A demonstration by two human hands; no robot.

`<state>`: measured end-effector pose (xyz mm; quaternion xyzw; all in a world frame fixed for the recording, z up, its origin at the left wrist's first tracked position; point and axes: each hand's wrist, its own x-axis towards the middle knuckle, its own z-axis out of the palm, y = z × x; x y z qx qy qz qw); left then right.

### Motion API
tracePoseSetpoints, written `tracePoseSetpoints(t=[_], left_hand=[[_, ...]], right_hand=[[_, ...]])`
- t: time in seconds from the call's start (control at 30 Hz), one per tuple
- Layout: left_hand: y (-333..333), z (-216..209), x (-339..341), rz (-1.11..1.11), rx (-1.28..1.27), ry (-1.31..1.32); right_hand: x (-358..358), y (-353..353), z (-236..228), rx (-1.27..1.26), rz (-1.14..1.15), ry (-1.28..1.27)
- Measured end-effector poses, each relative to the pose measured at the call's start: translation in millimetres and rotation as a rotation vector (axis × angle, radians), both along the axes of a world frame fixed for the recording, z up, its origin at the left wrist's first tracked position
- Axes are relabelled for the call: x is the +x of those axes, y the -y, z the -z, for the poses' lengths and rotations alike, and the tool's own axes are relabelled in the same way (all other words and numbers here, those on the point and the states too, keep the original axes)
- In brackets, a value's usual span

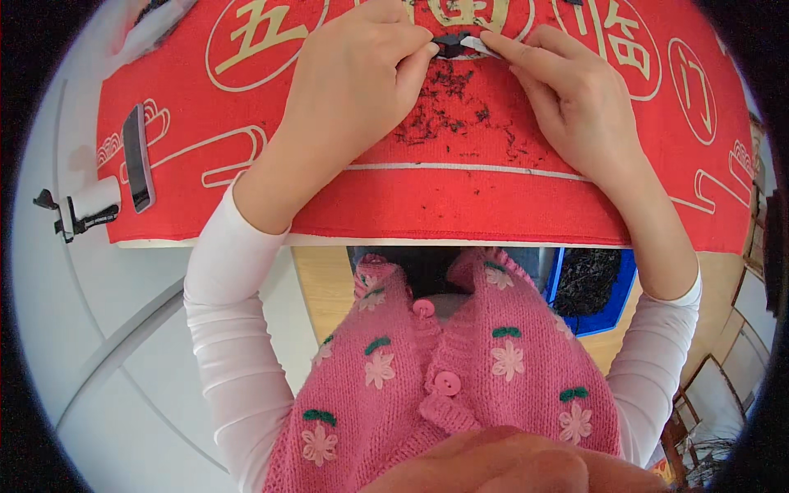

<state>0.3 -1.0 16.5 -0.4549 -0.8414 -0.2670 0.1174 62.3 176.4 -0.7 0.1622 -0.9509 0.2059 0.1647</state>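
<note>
Near the top of the view, my left hand (353, 78) is closed, pinching a small black piece (449, 44) between thumb and fingertips. My right hand (582, 103) comes in from the other side, its thumb and finger closed on a small pale, blade-like tool (476, 44). The tip of that tool meets the right end of the black piece. Under and in front of both hands, black shavings (448, 107) lie scattered over a red mat (477, 205) with gold and white designs. The far side of the black piece is hard to make out.
A phone (139, 160) lies on the mat's left part. Beside the mat's left edge is a white-and-black object (89, 209). A clear plastic bag (156, 29) sits at the far left corner. Below the table's front edge, a blue bin (604, 320) holds black scraps (585, 279).
</note>
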Motion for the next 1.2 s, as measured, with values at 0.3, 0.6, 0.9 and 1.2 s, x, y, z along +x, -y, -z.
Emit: tracePoseSetpoints(t=[0.3, 0.6, 0.9, 1.2], left_hand=[[-0.8, 1.3, 2.6, -0.038, 0.01, 0.069], [1.8, 8.6, 4.7, -0.119, 0.031, 0.108], [12.6, 16.5, -15.2, -0.011, 0.132, 0.279], [17.3, 20.2, -21.8, -0.039, 0.191, 0.469]], right_hand=[[-1.3, -2.1, 1.5, -0.081, 0.029, -0.029], [0.6, -1.3, 2.3, -0.091, 0.044, 0.006], [-14.8, -29.1, 9.2, -0.023, 0.136, 0.005], [-12.2, -37.8, 1.7, 0.142, 0.122, -0.019]])
